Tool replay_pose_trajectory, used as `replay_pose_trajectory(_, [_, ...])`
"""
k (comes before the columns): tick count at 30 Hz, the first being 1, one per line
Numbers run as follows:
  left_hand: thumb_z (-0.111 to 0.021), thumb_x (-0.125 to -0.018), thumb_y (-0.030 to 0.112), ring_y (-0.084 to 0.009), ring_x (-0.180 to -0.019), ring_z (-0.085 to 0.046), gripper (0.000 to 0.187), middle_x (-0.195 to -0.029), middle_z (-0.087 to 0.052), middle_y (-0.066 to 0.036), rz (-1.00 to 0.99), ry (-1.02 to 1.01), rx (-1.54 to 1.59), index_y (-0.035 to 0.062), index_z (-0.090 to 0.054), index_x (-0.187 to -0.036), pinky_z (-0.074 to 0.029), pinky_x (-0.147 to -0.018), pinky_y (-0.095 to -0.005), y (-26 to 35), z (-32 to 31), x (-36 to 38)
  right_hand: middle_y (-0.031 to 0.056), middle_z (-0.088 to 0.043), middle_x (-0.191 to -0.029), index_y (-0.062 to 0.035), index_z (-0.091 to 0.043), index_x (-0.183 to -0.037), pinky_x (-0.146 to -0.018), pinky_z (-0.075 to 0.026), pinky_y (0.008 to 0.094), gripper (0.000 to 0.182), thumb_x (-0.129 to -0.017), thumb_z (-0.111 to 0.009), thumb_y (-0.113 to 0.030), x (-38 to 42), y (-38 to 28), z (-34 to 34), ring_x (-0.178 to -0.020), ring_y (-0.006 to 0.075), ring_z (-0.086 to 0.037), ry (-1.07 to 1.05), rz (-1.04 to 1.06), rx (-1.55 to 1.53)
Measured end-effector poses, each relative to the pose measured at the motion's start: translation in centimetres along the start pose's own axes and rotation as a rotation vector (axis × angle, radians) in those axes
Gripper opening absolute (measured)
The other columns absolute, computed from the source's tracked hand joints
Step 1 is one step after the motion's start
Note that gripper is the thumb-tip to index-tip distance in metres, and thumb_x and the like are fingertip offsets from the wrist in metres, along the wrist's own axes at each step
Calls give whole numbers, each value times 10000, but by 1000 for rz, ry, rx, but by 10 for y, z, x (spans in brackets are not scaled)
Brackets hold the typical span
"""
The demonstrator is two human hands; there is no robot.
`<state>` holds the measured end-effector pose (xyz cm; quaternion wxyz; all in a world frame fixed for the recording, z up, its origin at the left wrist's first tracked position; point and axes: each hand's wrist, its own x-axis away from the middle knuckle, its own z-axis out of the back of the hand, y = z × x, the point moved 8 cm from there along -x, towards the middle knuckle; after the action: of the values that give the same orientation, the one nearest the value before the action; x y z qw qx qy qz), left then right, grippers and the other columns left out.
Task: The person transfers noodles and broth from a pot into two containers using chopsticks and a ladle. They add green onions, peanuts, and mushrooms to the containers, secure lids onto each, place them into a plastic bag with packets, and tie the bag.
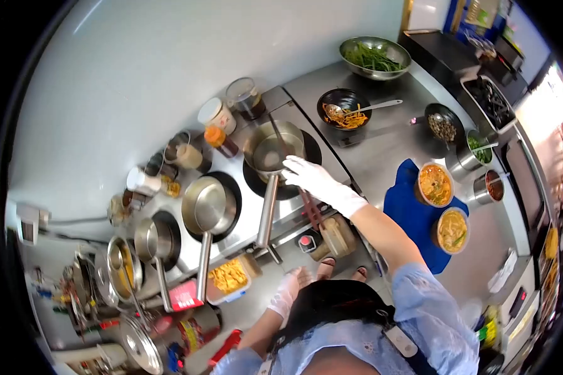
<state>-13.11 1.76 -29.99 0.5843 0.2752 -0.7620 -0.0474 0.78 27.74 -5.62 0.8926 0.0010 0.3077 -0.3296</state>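
Note:
My right hand (319,181), in a white glove, reaches over the stove to the near rim of a steel pan (266,150) on the dark burner. Its fingers sit at the end of a thin dark utensil (279,139) that slants into the pan, just above where the pan's long handle (267,212) joins. My left hand (288,292), also gloved, hangs low beside my body with its fingers loosely apart and nothing in it. A blue sleeve covers my right arm.
A second steel pan (207,205) and smaller pots (151,239) stand on the burners to the left, with sauce jars (218,114) along the wall. On the counter to the right are a black bowl with a spoon (343,111), a bowl of greens (374,57), two filled bowls (435,185) on a blue cloth (406,212), and steel containers (494,186).

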Motion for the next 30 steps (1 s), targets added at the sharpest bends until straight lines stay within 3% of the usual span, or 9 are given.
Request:
replay_pose_trajectory(7, [-439, -967, 389, -275, -1070, -531, 394, -1125, -578, -112, -88, -211, -54, 52, -537, -1148, -418, -973, -432, 29, 55, -3, 121, -565, -1158, -23, -592, -1050, -1012, -410, 326, 240, -854, -482, -106, -2, 41, -77, -1174, 270, -480, 72, 73, 118])
replay_pose_trajectory(8, [-454, -962, 398, -284, -1073, -521, 398, -1122, -567, -102, -36, -206, -17, 61, -531, -1160, -425, -966, -434, 26, 65, -11, 130, -530, -1242, -23, -565, -1127, -1046, -382, 329, 294, -865, -453, -93, -3, 39, -88, -1235, 272, -444, -47, 104, 440])
replay_pose_trajectory(15, [-480, -956, 286, -234, -871, -592, 286, -918, -600, -95, 138, -22, -271, 26, -569, -1034, -477, -825, -389, 18, 17, -32, 114, -509, -1286, -10, -525, -1211, -1012, -409, 371, 402, -826, -515, -124, 55, 41, 6, -1234, 279, -456, 67, -327, 227])
replay_pose_trajectory(19, [-469, -949, 216, -98, -569, -515, 244, -674, -533, -16, -465, -90, -849, 15, -606, -956, -426, -521, -225, 71, -165, 8, 120, -588, -1148, -66, -571, -1160, -888, -488, 374, 370, -810, -609, -178, 179, 26, 193, -1104, 281, -554, 176, -617, -68])
replay_pose_trajectory(21, [-461, -955, 154, -42, -499, -376, 203, -624, -465, 33, -725, -292, -808, 8, -602, -944, -290, -456, -193, 88, -273, 38, 77, -646, -1006, -66, -652, -976, -749, -526, 331, 177, -815, -614, -130, 274, 56, 275, -906, 243, -631, 260, -885, 267])
replay_pose_trajectory(23, [-469, -956, 126, -25, -501, -334, 179, -607, -441, 47, -824, -380, -888, 6, -601, -974, -249, -451, -191, 95, -365, 45, 111, -656, -851, -31, -655, -868, -681, -517, 304, 85, -796, -612, -20, 400, 107, 346, -761, 245, -649, 703, -1195, 251])
replay_pose_trajectory(24, [-486, -952, 116, -21, -514, -333, 165, -614, -436, 49, -924, -470, -931, 7, -601, -995, -244, -459, -186, 92, -417, 54, 143, -644, -864, -72, -651, -896, -717, -512, 400, 145, -847, -572, -183, 458, 133, 372, -813, 330, -631, 830, -1407, 319])
replay_pose_trajectory(29, [-571, -909, 150, -116, -759, -598, 214, -840, -647, -46, -782, -788, -1162, -35, -608, -1008, -469, -686, -248, 23, -628, 14, 170, -651, -875, -49, -636, -893, -770, -494, 434, 209, -823, -617, -244, 584, 257, 445, -836, 349, -632, 601, -1781, 651])
replay_pose_trajectory(30, [-589, -905, 183, -68, -575, -501, 208, -701, -584, -22, -858, -775, -1187, -13, -613, -972, -400, -515, -216, 14, -655, -5, 163, -654, -876, -42, -626, -866, -757, -498, 439, 244, -826, -616, -283, 580, 273, 448, -845, 345, -635, 539, -1751, 682])
